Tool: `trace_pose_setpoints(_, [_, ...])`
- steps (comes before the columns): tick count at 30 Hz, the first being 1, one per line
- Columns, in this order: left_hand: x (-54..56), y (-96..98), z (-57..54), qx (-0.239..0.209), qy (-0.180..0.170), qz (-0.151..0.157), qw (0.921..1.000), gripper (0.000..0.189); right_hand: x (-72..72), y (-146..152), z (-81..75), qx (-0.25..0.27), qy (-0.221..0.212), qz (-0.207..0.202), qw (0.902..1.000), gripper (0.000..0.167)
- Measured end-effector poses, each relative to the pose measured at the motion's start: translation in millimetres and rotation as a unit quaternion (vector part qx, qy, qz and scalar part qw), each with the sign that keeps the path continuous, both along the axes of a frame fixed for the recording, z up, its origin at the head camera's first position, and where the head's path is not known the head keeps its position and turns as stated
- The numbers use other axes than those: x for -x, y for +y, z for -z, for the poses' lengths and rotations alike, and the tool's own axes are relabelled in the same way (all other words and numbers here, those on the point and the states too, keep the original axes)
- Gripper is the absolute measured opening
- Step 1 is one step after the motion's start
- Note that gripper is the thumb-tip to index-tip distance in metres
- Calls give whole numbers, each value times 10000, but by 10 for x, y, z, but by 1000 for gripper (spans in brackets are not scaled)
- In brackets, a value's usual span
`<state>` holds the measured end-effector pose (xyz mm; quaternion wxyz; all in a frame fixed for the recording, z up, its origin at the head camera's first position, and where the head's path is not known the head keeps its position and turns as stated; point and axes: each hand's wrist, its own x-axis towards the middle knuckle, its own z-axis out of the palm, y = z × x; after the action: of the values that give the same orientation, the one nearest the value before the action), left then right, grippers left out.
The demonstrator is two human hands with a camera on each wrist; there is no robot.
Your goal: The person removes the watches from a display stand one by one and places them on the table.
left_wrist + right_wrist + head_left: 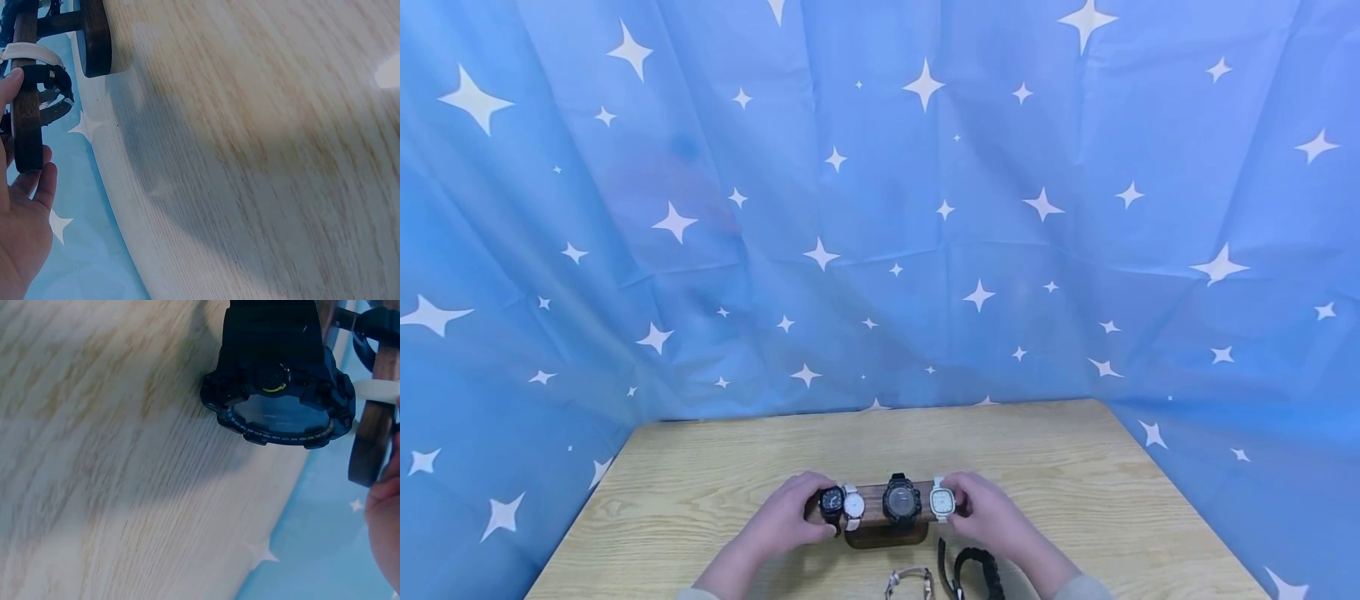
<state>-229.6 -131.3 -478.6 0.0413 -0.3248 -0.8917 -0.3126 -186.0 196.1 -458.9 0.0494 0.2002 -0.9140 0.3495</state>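
Observation:
A dark wooden watch stand (pixel 874 492), a bar on a rounded base (pixel 887 538), bears several watches. From left to right these are a black square watch (pixel 831 500), a white round watch (pixel 853 505), a big black sports watch (pixel 901 502) and a white square watch (pixel 942 502). My left hand (pixel 793 510) grips the bar's left end, thumb in front beside the black square watch, fingers behind, as the left wrist view shows. At the opposite end my right hand (pixel 988 514) holds the bar, its fingers right by the white square watch.
Nearer to me on the wooden table (pixel 715 467) lie a thin light-strapped watch (pixel 892 581) and a black watch (pixel 990 573), cut by the lower edge. Large in the right wrist view is a black digital watch (pixel 272 350). A blue star-patterned cloth (pixel 880 208) hangs behind the table.

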Motion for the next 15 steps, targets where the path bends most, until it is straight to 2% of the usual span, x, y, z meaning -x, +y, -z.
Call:
trace_pose_setpoints(8, [-3,35,-5,-5,-27,-9,10000,48,0,97,30,20,141,79,9999,34])
trace_pose_setpoints(15, [3,61,11,4,-59,-23,10000,49,-22,161,42,-47,-61,273,9996,34])
